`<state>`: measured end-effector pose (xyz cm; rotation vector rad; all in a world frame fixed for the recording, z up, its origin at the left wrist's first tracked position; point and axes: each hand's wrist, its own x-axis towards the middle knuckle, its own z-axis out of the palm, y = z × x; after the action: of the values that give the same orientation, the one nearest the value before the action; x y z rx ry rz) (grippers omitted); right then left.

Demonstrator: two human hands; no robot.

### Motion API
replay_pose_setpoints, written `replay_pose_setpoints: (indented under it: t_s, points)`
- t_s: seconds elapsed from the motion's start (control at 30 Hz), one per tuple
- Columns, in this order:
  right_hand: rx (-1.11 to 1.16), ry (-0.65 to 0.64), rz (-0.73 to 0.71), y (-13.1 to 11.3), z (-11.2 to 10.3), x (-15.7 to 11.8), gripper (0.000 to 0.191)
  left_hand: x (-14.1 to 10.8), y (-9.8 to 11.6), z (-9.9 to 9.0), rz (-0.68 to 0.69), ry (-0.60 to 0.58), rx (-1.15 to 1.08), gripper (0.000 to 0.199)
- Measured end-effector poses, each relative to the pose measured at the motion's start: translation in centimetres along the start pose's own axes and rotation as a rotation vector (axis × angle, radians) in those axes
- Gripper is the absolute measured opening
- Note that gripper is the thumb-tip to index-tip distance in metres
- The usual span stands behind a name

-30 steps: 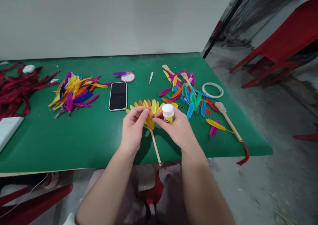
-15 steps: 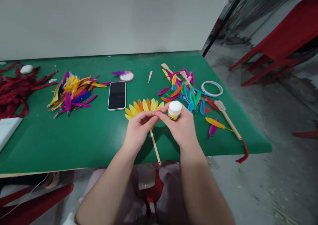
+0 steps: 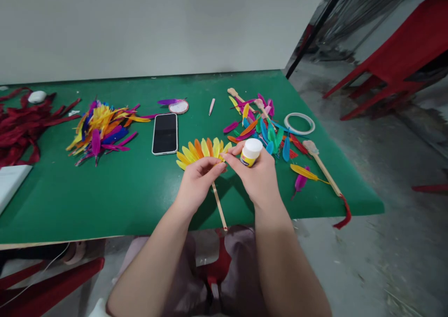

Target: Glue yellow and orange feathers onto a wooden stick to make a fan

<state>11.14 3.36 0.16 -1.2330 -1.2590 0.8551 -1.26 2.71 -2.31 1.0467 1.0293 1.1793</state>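
Note:
A fan of yellow and orange feathers spreads out beyond my hands, with a wooden stick running from it toward the table's front edge. My left hand is closed on the fan near the base of the feathers, hiding its centre. Tucked in my right hand is a small glue bottle with a white cap and yellow label, tilted slightly. My right thumb and forefinger pinch together at the fan's right side, close to the left fingertips. Whether they grip a feather there is too small to tell.
A phone lies left of the fan, beside a heap of feathers and dark red ribbons. At right are loose colourful feathers, a tape ring and a wooden stick with a red tassel. Tweezers lie behind.
My right hand has shifted slightly right, and its fingertips have drawn a little away from the left ones. The glue bottle moved with it and leans more. My left hand has barely moved.

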Motion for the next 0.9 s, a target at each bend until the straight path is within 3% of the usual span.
replay_pose_setpoints:
  t_s: [0.4,0.67,0.9]
  points:
    - [-0.010,0.039,-0.014,0.1,-0.1,0.1,0.015,-0.1,0.0,-0.3,0.031,-0.059,0.072,0.015]
    - [0.066,0.058,0.081,0.4,-0.7,0.5,0.021,0.0,-0.3,-0.4,0.027,0.004,0.097,0.017]
    - [0.117,-0.123,0.213,0.7,-2.1,0.8,0.039,-0.2,0.0,-0.4,0.083,0.122,0.106,0.017]
